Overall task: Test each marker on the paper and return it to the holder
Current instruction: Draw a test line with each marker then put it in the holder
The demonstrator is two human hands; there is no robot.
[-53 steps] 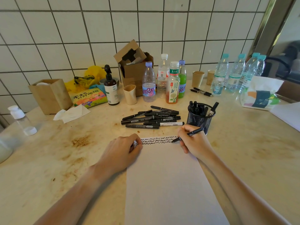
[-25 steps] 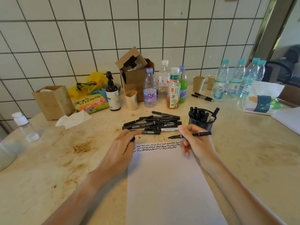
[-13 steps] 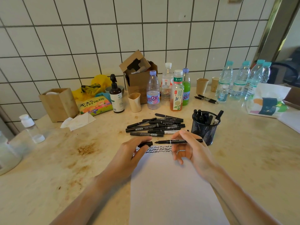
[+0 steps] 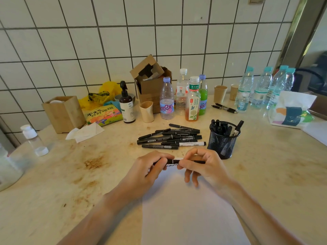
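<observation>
Both grips pinch one marker now: left hand has pressed the cap on, right hand finished scribbling; holder next, likely.

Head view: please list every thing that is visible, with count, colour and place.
Paper: one, white, front centre, squiggles at its far edge.
Held marker: one, black, between both hands.
Loose markers: a pile, black, one white, behind the hands.
Mesh holder: one, black, markers inside, right of the pile.
Bottles: several, at the wall.
Paper cups: two, tan, by the wall.
Cardboard box: one, brown, open.
Wooden box: one, left.
Left hand, right hand: each gripping the marker.
</observation>
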